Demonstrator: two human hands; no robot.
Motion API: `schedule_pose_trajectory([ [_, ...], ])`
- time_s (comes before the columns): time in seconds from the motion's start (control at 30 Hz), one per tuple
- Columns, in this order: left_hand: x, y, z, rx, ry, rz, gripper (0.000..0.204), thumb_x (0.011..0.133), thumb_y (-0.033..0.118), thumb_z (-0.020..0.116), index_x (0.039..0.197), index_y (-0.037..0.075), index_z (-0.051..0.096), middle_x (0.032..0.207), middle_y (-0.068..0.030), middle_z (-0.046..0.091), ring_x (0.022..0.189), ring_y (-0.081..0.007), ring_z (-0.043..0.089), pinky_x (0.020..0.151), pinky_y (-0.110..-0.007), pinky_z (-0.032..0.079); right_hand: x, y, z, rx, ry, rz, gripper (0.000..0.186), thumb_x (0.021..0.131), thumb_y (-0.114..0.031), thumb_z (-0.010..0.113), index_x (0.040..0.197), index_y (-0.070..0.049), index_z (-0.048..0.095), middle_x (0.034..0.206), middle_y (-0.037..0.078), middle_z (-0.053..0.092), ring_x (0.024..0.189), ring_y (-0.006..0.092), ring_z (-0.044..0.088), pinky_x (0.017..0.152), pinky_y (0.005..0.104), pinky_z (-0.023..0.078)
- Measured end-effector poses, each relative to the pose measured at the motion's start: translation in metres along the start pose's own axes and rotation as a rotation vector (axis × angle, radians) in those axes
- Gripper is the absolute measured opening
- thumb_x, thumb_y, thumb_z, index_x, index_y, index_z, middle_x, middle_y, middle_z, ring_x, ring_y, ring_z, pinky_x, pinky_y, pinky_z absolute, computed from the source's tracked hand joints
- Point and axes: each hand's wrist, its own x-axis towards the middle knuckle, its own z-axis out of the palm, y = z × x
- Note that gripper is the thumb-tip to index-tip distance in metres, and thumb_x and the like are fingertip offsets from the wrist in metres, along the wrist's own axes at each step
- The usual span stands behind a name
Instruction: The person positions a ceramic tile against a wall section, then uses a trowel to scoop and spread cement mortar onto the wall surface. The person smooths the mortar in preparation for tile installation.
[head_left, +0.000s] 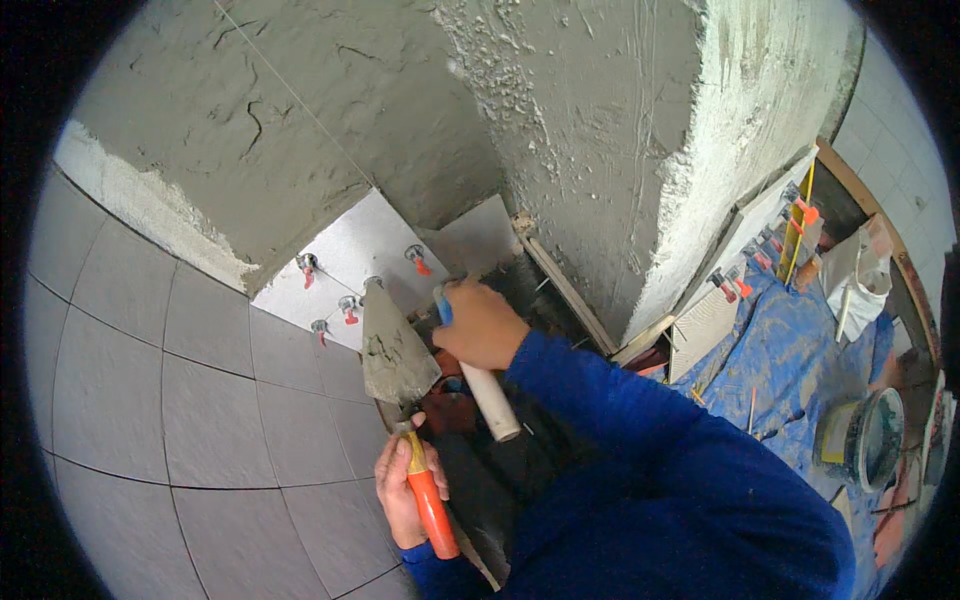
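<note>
My left hand [400,495], low in the middle, is closed on a trowel [393,350] with an orange handle. Its grey, mortar-smeared blade points up toward the wall. My right hand [485,325] grips a white cylindrical tool [488,400]; a blue part shows beside my fingers, and its exact kind is unclear. Just beyond the blade, light grey tiles [350,245] meet the rough mortar wall. Several round fittings with red levers [417,260] sit on those tiles. The trowel's tip comes close to one fitting.
Larger grey tiles [220,410] cover the left side. A plastered column [610,130] rises ahead on the right. Along the right lie a blue sheet [760,350], a bucket [870,435], a white bag [857,280] and spare tiles with red-levered fittings. A thin string [300,100] crosses the wall.
</note>
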Motion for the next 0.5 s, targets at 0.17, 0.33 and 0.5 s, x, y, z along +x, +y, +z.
schedule_pose_trajectory([
  [0.17, -0.003, -0.002, -0.008, -0.023, 0.031, -0.011, 0.052, 0.103, 0.036, 0.058, 0.138, -0.003, 0.056, 0.073, -0.0049, 0.06, 0.048, -0.009, 0.053, 0.041, -0.023, 0.044, -0.029, 0.025, -0.046, 0.05, 0.072, -0.208, 0.058, 0.079, -0.02, 0.071, 0.129, 0.008, 0.061, 0.103, 0.027, 0.065, 0.099, 0.0459, 0.064, 0.086, 0.047, 0.051],
  [0.33, 0.002, 0.0, -0.007, -0.047, 0.007, -0.026, 0.05, 0.103, 0.036, 0.059, 0.136, -0.001, 0.058, 0.073, -0.0041, 0.06, 0.049, -0.0086, 0.052, 0.043, -0.022, 0.043, -0.058, 0.037, -0.038, -0.047, 0.227, -0.151, 0.059, 0.087, -0.006, 0.072, 0.141, 0.008, 0.054, 0.111, 0.027, 0.062, 0.099, 0.0406, 0.064, 0.088, 0.041, 0.051],
  [0.5, 0.008, -0.001, -0.006, -0.046, 0.009, -0.079, 0.053, 0.101, 0.04, 0.06, 0.136, 0.0, 0.058, 0.074, -0.0033, 0.058, 0.051, -0.0089, 0.052, 0.044, -0.023, 0.043, -0.094, 0.044, -0.027, 0.134, 0.194, -0.268, 0.057, 0.09, -0.004, 0.074, 0.143, 0.004, 0.055, 0.112, 0.023, 0.064, 0.098, 0.0354, 0.063, 0.09, 0.0351, 0.05],
])
